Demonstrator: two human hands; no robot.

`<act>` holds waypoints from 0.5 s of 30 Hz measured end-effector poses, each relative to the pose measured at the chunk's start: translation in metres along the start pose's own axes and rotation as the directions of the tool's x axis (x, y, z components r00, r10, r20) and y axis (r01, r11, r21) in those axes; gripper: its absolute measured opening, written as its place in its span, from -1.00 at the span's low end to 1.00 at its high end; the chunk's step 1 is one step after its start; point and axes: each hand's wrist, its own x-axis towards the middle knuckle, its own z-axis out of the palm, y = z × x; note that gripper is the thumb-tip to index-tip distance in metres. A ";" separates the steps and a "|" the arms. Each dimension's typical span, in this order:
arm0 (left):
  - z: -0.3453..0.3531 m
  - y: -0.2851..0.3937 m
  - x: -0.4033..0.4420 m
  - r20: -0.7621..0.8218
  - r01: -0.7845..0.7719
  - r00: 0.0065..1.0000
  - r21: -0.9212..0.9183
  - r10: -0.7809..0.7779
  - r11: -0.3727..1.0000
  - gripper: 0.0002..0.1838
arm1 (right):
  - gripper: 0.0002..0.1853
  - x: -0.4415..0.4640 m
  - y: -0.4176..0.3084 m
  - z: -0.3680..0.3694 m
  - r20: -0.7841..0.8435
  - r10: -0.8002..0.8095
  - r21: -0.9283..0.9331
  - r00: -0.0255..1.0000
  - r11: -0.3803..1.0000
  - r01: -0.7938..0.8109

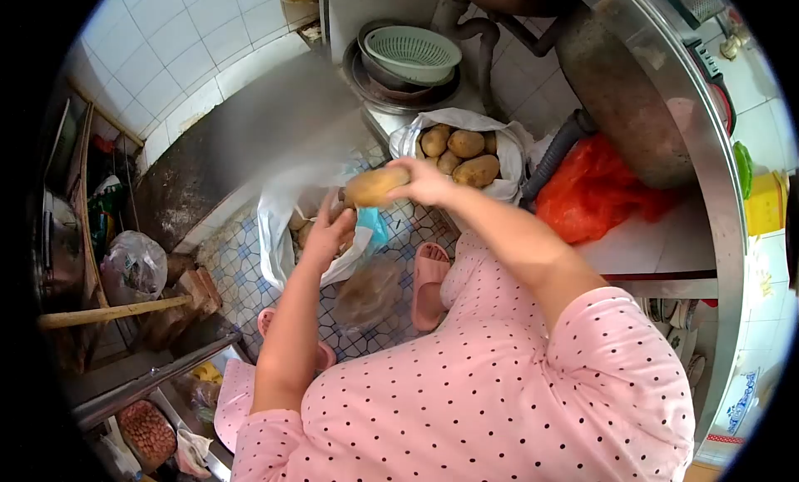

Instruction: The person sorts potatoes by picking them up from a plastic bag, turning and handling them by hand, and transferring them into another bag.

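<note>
My right hand [422, 182] grips a large yellow-brown potato [377, 186] by its right end. Close below the potato's left end is my left hand [327, 235], with its fingers apart; a small dark patch between the two cannot be made out. Under my left hand, a white plastic bag [275, 232] stands open on the tiled floor with potatoes [301, 231] inside. Another white bag [511, 141], just beyond my right hand, holds several potatoes [466, 143].
A green colander [414, 53] sits in stacked metal bowls [356, 74]. Grey drain pipes [559, 149] and a red plastic bag [587, 195] are at the right. A clear bag [367, 295] lies between my feet. A wooden pole [125, 312] juts in from the left.
</note>
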 end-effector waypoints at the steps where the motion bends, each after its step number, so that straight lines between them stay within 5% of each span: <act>1: 0.000 -0.015 0.015 0.041 -0.027 0.999 0.049 0.025 0.998 -0.32 | -0.24 -0.003 0.016 -0.025 -0.020 0.038 -0.002 0.999 0.999 -0.038; 3: 0.006 -0.030 0.030 0.041 0.024 0.999 0.154 -0.031 0.988 -0.36 | -0.25 -0.013 0.045 -0.074 -0.043 0.085 0.174 0.995 0.982 -0.077; 5: 0.012 -0.050 0.043 0.065 -0.010 0.998 0.308 -0.011 0.951 -0.40 | -0.29 -0.032 0.043 -0.118 -0.175 0.252 -0.025 0.952 0.965 -0.260; 9: 0.044 -0.039 0.068 0.222 -0.017 0.964 0.604 -0.147 0.797 -0.43 | -0.31 -0.038 0.098 -0.158 -0.153 0.367 0.144 0.918 0.927 -0.347; 10: 0.056 -0.033 0.077 0.260 -0.095 0.961 0.620 -0.090 0.779 -0.45 | -0.32 -0.039 0.101 -0.158 -0.158 0.386 0.126 0.909 0.921 -0.370; 13: 0.085 -0.035 0.124 0.313 0.009 0.931 0.498 -0.190 0.867 -0.33 | -0.31 -0.032 0.106 -0.148 -0.166 0.356 0.087 0.919 0.934 -0.346; 15: 0.110 -0.038 0.140 0.115 0.204 0.961 0.309 -0.250 0.929 -0.27 | -0.30 -0.027 0.101 -0.137 -0.161 0.340 0.109 0.926 0.939 -0.326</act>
